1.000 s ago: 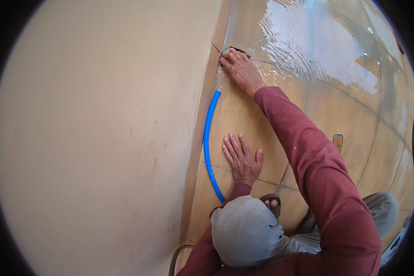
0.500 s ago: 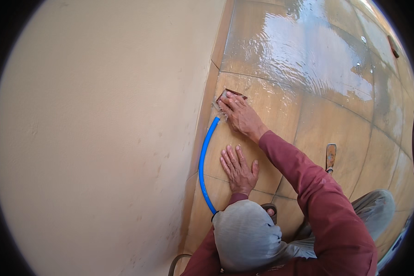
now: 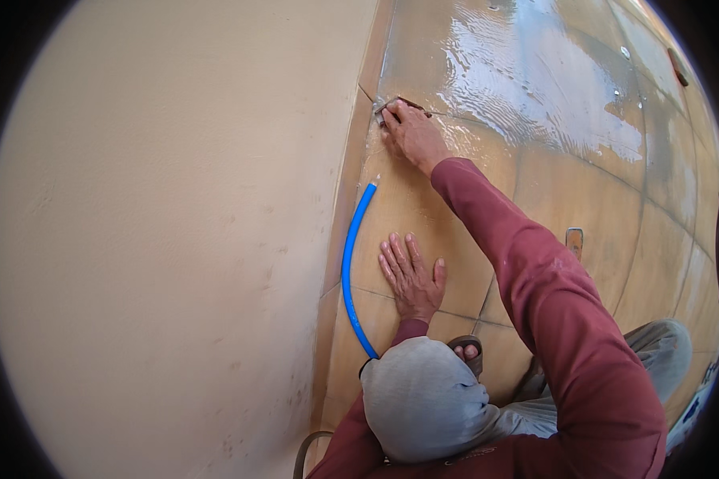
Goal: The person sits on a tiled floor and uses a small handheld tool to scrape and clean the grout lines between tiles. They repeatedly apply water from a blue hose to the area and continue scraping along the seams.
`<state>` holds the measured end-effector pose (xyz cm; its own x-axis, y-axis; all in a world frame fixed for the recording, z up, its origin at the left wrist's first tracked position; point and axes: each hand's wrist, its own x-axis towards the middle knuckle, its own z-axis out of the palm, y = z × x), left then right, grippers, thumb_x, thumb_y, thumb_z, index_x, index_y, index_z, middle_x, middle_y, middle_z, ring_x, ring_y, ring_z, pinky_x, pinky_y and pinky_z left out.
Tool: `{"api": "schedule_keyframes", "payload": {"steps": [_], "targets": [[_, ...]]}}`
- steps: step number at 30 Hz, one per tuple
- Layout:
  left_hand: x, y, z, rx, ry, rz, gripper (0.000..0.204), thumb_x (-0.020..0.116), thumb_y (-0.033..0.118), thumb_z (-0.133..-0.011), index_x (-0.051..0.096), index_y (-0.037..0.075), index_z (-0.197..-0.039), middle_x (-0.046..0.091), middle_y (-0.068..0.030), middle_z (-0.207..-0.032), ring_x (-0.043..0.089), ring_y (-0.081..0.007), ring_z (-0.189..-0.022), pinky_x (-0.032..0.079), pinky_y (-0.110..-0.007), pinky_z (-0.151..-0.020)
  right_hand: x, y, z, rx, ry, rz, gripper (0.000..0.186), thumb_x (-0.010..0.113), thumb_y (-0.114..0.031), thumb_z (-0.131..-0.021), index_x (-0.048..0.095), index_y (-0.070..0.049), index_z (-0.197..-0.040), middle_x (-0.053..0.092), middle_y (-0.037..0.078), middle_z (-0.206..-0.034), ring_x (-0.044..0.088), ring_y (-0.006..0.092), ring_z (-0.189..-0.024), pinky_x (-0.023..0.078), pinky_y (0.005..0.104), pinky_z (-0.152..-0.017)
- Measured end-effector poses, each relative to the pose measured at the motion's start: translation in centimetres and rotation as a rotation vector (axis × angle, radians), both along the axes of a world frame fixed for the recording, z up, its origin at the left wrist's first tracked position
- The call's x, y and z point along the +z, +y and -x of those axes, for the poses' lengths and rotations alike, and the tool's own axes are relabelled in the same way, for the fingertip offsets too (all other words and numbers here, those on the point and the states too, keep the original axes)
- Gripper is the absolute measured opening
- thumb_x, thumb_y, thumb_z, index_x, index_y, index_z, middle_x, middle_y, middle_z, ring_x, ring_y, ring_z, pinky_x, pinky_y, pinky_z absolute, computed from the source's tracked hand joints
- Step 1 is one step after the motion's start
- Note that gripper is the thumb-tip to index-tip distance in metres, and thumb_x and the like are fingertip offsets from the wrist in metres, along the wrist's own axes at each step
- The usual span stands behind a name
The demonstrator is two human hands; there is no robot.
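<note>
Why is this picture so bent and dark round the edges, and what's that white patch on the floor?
Head view: a wide fisheye lens, so seams in the tiled floor curve and black rings the image; head view: the white patch is glare off rippled water; head view: both the left hand and the blue hose look fairly sharp.

The right hand [image 3: 416, 137] mostly hides a brown-edged piece [image 3: 415, 104], and the knee [image 3: 419, 399] hides part of the blue hose [image 3: 347, 267].

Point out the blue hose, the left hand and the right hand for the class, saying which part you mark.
Blue hose [image 3: 346, 271]: head view, midway along its visible curve.
Left hand [image 3: 415, 284]: head view, back of the hand.
Right hand [image 3: 419, 136]: head view, back of the hand.
</note>
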<state>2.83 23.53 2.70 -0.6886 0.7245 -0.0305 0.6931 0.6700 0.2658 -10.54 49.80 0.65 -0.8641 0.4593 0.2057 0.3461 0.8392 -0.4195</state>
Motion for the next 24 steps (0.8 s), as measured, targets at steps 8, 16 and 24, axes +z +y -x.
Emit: {"api": "schedule_keyframes", "payload": {"steps": [8,16,24], "targets": [[0.1,0.3,0.0,-0.019,0.013,-0.020,0.084,0.056,0.043,-0.102,0.024,-0.003,-0.164,0.016,-0.0338,-0.170,0.011,-0.0531,-0.158,0.011,-0.063,-0.129,-0.2,2.1,-1.6,0.014,-0.002,-0.158,0.045,0.063,-0.026,-0.100,0.060,-0.002,-0.139,0.058,0.011,-0.134,0.055,0.0310,-0.134,0.043,0.0425,-0.116],[0.2,-0.6,-0.2,-0.004,-0.006,-0.005,0.084,0.056,0.042,-0.102,0.024,-0.003,-0.164,0.017,-0.0341,-0.169,0.013,-0.0539,-0.158,0.013,-0.064,-0.128,1.3,3.4,-2.6,0.076,-0.076,-0.113,0.047,0.059,-0.029,-0.103,0.059,-0.003,-0.142,0.058,0.011,-0.135,0.055,0.0308,-0.134,0.044,0.0422,-0.116],[0.2,-2.6,-0.1,0.045,0.008,0.046,0.083,0.056,0.041,-0.101,0.024,-0.002,-0.165,0.018,-0.0335,-0.170,0.012,-0.0535,-0.158,0.011,-0.063,-0.128,0.7,-1.0,-6.4,0.109,0.080,-0.112,0.040,0.061,-0.028,-0.101,0.063,-0.002,-0.132,0.056,0.014,-0.137,0.055,0.0327,-0.133,0.046,0.0455,-0.113]]}}
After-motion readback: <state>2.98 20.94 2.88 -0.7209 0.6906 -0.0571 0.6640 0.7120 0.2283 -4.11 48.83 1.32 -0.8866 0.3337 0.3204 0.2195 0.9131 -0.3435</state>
